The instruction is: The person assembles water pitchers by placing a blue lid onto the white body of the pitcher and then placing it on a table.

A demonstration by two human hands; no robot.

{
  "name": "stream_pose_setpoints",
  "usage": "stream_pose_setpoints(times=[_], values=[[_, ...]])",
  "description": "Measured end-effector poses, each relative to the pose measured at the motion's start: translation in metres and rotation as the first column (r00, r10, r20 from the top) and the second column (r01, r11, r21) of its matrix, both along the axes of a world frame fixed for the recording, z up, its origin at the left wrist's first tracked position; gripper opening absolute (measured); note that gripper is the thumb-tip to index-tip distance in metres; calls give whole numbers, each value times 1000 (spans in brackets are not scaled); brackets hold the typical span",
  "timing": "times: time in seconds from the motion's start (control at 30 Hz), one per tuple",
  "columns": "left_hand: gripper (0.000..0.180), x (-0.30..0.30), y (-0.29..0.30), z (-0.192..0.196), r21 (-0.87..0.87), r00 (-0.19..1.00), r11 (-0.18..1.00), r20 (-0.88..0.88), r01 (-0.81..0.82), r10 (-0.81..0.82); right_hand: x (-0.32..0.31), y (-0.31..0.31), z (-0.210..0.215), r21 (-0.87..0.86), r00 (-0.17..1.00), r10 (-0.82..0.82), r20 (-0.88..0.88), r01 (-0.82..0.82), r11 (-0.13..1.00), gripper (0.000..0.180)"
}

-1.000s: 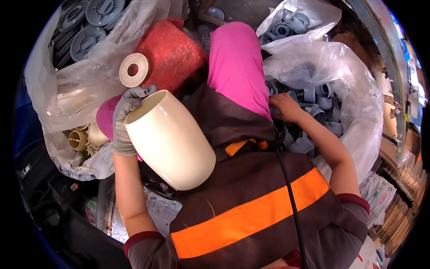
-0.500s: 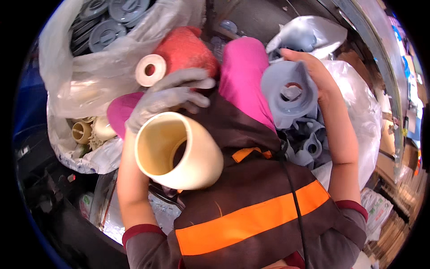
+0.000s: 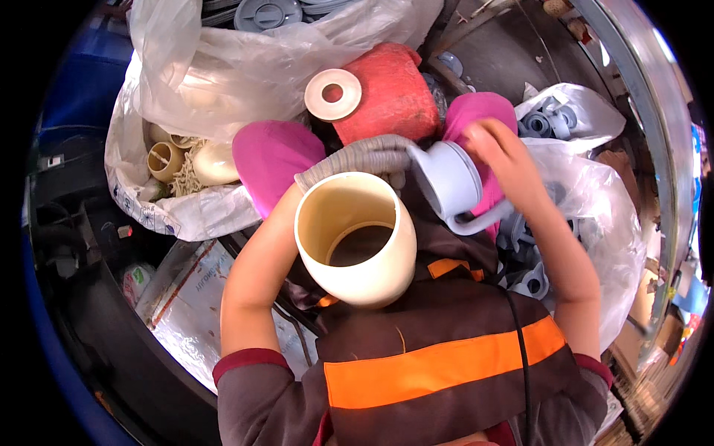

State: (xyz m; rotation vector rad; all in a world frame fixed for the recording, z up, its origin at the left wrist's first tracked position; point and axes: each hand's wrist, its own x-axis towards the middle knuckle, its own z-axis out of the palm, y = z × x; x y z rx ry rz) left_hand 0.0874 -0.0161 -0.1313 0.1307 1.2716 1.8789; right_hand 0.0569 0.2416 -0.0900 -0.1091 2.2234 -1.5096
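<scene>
The left hand [image 3: 364, 157] is gripping the grey spouted ring [image 3: 446, 177] by its spout, seemingly steadying it beside the right hand [image 3: 500, 152], whose grip is showing too unclearly to tell. The cream jug [image 3: 375, 276] is resting against the apron [image 3: 454, 312], apparently freeing both hands.

Jar [image 3: 387, 278] is cream, handled pc. [image 3: 449, 178] lt. blue-gry.

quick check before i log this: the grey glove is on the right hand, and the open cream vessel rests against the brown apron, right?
One thing is wrong: the head view shows the grey glove on the left hand, while the right hand is bare. The open cream vessel does rest against the brown apron.
</scene>
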Motion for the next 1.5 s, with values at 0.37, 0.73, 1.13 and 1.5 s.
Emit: stream_pose_setpoints(times=[0.37, 0.73, 1.13, 1.5], values=[[48, 43, -43, 10, 471, 863, 725, 220, -503, 456, 108, 33, -42, 666, 722, 565, -399, -195, 720, 33], [39, 37, -72, 21, 32, 892, 893, 77, -450, 446, 79, -17, -65, 794, 609, 793, 31, -497, 350, 42], [29, 33, -45, 0, 176, 906, 890, 42, -422, 421, 43, 57, -8, -116, 894, -104, -435, 58, 992, 40], [36, 31, -20, -7, 454, 909, 799, 64, -395, 413, 10, -31, 40, -513, 910, -119, 396, 327, 794, 35]])
